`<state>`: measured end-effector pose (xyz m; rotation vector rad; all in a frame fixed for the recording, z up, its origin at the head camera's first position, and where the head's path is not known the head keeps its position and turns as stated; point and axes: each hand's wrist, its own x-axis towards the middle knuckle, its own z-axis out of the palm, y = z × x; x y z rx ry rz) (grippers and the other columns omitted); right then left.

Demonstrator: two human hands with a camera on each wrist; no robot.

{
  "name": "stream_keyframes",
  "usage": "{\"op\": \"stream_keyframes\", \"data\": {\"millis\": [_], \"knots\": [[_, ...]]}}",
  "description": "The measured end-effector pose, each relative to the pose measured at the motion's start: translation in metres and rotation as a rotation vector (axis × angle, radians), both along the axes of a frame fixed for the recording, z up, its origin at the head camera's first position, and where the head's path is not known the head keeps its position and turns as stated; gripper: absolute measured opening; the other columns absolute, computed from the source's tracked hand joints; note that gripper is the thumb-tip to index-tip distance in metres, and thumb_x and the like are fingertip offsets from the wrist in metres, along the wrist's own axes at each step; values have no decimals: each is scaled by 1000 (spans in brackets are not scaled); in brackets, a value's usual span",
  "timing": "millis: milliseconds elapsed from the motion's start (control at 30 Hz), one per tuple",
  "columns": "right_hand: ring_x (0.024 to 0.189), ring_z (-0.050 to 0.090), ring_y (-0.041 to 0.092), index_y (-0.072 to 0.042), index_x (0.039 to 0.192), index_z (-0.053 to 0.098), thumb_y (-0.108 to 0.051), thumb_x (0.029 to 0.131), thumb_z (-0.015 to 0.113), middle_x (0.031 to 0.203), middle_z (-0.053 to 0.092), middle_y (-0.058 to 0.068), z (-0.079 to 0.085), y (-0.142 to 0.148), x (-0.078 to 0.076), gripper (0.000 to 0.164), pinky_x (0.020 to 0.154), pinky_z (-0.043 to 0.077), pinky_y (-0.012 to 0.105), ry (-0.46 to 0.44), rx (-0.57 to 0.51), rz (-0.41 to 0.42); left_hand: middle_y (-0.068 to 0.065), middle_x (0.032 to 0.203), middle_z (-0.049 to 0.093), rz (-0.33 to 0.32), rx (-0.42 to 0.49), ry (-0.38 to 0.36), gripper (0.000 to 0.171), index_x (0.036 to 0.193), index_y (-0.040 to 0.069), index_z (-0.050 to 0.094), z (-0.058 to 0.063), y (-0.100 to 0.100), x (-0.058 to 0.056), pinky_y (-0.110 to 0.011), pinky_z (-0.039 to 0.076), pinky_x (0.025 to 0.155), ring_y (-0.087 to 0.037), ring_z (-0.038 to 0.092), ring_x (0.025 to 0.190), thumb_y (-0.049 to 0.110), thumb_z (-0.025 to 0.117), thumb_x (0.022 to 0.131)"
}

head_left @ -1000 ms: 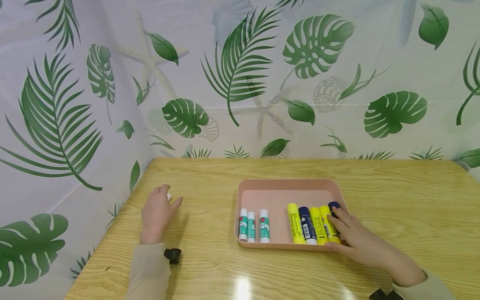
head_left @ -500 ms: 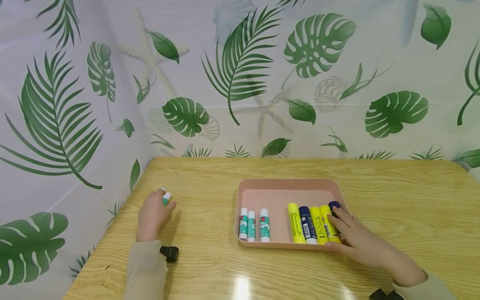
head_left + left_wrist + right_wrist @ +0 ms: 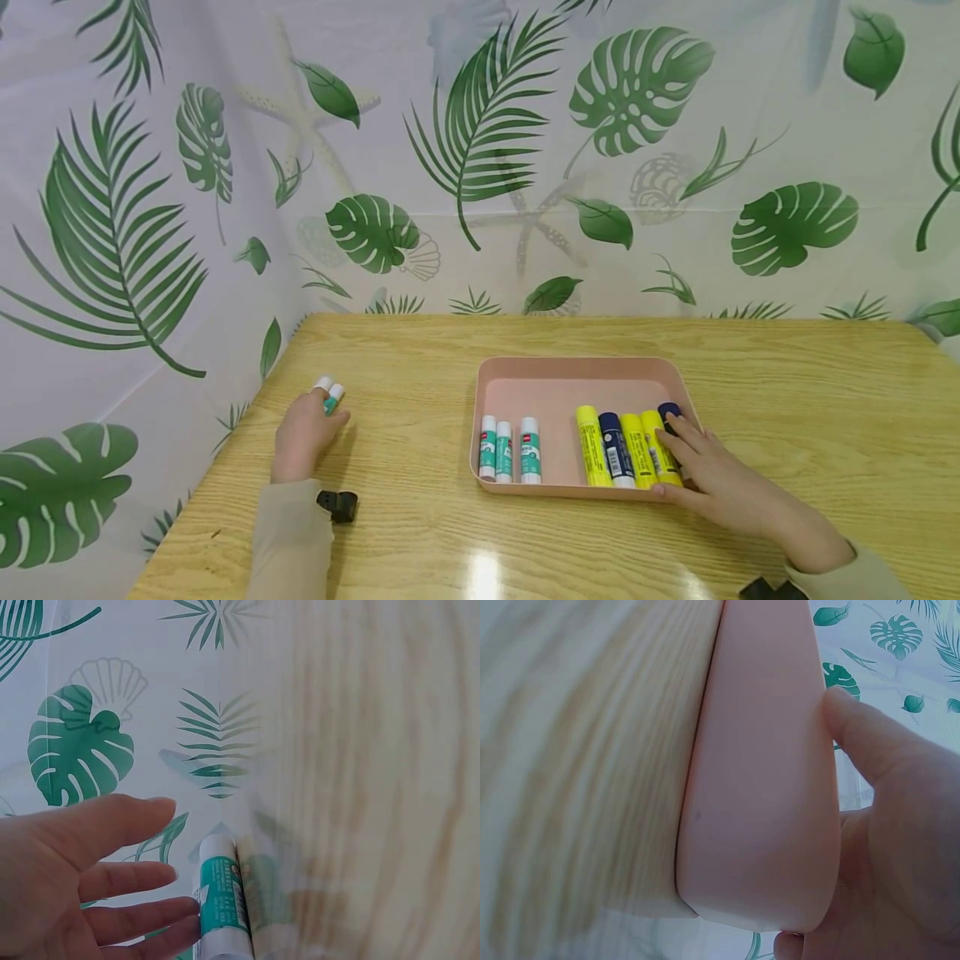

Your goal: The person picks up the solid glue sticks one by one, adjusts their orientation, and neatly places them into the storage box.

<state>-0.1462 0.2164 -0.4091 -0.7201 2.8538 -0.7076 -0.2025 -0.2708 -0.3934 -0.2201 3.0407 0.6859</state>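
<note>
Two glue sticks with white caps lie at the left of the table, the nearer one (image 3: 332,402) green-labelled and the other (image 3: 323,384) mostly hidden. My left hand (image 3: 303,435) is behind them. In the left wrist view, its nearly straight fingers touch the side of a glue stick (image 3: 223,896), with the thumb apart. My right hand (image 3: 716,487) rests over the front right corner of a pink tray (image 3: 551,491). Its thumb is on the rim; its fingers touch the navy-capped glue stick (image 3: 669,409), partly covering it.
Three white-and-green glue sticks (image 3: 530,450) stand at the tray's left, with a gap before the third. Several yellow glue sticks (image 3: 593,446) and a navy one (image 3: 617,450) line its right side. The wood table (image 3: 420,533) meets a leaf-print sheet (image 3: 480,267) behind and at left.
My left hand has drawn slightly back and left. More of the two glue sticks beyond it shows now. My right hand and the tray have stayed in place.
</note>
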Motion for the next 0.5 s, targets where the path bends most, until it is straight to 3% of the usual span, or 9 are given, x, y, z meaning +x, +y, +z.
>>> {"op": "stream_keyframes", "data": {"millis": [500], "knots": [[128,15,39,6,132,34,-47,84,52,141,15,26,-1,1,-1,74,102,10,51,-4,4,-3,-21,86,54,13,-44,24,39,107,-11,50,-3,2,-1,-39,43,57,-27,50,69,17,60,82]]}}
